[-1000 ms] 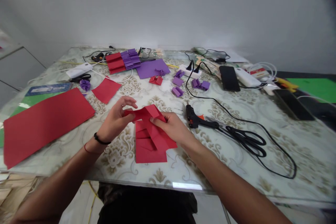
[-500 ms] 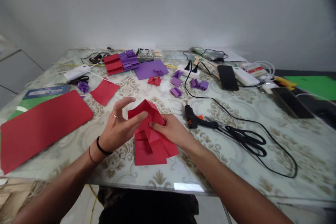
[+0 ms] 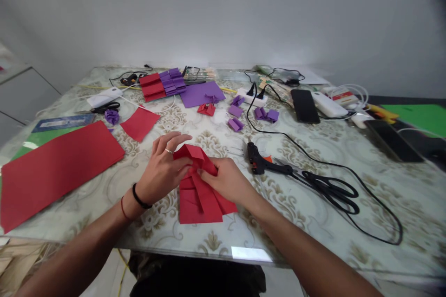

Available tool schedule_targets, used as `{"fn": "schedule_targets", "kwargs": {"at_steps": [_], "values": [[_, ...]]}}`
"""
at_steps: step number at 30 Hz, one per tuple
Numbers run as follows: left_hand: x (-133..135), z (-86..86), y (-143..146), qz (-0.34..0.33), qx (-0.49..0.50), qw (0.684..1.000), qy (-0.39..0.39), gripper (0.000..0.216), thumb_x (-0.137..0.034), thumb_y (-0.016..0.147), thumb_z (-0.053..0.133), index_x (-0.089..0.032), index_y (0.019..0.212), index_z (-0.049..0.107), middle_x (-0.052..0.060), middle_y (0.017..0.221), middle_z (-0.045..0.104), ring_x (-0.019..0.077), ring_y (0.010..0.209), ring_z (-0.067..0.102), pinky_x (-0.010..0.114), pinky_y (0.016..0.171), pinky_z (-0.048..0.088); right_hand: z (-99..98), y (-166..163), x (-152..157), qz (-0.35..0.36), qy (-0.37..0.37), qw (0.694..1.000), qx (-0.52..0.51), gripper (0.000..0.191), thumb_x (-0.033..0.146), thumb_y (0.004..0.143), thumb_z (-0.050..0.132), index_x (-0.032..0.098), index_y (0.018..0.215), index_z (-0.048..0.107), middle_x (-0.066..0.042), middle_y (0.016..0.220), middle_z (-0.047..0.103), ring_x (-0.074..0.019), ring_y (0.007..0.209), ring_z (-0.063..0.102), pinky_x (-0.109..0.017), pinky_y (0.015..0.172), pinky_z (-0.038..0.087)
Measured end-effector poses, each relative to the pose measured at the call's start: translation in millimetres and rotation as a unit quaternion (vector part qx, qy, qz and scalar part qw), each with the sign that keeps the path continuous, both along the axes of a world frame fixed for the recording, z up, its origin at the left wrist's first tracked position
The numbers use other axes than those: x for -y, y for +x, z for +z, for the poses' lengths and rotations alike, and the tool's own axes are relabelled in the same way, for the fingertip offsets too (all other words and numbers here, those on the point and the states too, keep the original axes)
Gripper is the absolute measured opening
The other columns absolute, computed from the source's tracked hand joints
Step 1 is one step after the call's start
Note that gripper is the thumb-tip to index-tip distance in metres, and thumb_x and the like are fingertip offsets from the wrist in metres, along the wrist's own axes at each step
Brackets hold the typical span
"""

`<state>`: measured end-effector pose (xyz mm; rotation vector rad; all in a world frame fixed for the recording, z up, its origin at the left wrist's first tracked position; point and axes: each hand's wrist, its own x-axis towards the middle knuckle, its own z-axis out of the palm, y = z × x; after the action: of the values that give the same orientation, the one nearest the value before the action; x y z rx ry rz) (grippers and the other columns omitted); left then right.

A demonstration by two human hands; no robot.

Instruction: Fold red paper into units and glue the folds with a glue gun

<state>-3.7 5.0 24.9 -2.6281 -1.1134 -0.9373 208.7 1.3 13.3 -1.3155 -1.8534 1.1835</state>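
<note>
A partly folded red paper sheet (image 3: 200,197) lies on the glass-topped table (image 3: 365,204) right in front of me. My left hand (image 3: 163,169), with a ring and dark wristbands, pinches the raised top fold of the sheet from the left. From the right, my right hand (image 3: 228,178) presses its fingers on the same fold near the middle. Both hands are closed on the paper.
A large red sheet (image 3: 55,167) lies left, a small red square (image 3: 140,123) behind it. A glue gun (image 3: 261,163) and black scissors (image 3: 329,188) with a black cable lie right. Purple and red folded pieces (image 3: 163,83), a purple sheet (image 3: 200,93), a power strip (image 3: 252,97) and phones (image 3: 304,104) sit farther back.
The raised fold has been pushed down flatter toward the table. My left hand closed from spread fingers onto the fold. My right hand stayed on the paper.
</note>
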Motion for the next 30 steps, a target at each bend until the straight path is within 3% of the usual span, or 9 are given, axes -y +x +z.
{"fn": "schedule_targets", "kwargs": {"at_steps": [5,16,22,30], "values": [[3.3,1.5,3.2,-0.009,0.004,0.999,0.036,0.010,-0.015,0.092,0.075,-0.022,0.085,0.078,0.014,0.135,0.065,0.0364,0.129,0.055,0.058,0.103,0.049,-0.4,0.2,0.0,0.004,-0.015,1.000,-0.016,0.022,0.034,0.085,0.060,0.020,0.069,0.056,0.003,0.064,0.055,-0.0142,0.062,0.045,-0.026,0.059,0.035],[8.1,4.5,4.5,-0.020,0.000,0.997,0.075,0.013,-0.010,0.089,0.075,-0.021,0.083,0.073,0.012,0.138,0.063,0.0360,0.130,0.053,0.062,0.108,0.048,1.7,-0.6,1.7,0.005,-0.071,0.993,-0.098,0.029,0.041,0.087,0.064,0.020,0.069,0.057,0.002,0.066,0.056,-0.0144,0.063,0.047,-0.026,0.058,0.038],[6.5,3.9,1.5,-0.012,0.044,0.997,0.069,0.022,-0.003,0.086,0.076,-0.023,0.096,0.073,0.013,0.146,0.053,0.0355,0.133,0.051,0.060,0.106,0.053,6.7,1.4,0.5,-0.004,-0.103,0.980,-0.168,0.039,0.056,0.088,0.068,0.019,0.077,0.065,0.001,0.073,0.064,-0.0159,0.067,0.053,-0.027,0.061,0.042],[7.8,6.3,-0.5,-0.019,0.052,0.995,0.087,0.028,-0.001,0.085,0.074,-0.024,0.099,0.069,0.012,0.144,0.055,0.0332,0.132,0.052,0.058,0.105,0.055,4.8,-1.1,2.3,-0.007,-0.164,0.960,-0.229,0.051,0.069,0.085,0.068,0.019,0.075,0.065,0.000,0.069,0.065,-0.0139,0.060,0.051,-0.026,0.056,0.037]]}}
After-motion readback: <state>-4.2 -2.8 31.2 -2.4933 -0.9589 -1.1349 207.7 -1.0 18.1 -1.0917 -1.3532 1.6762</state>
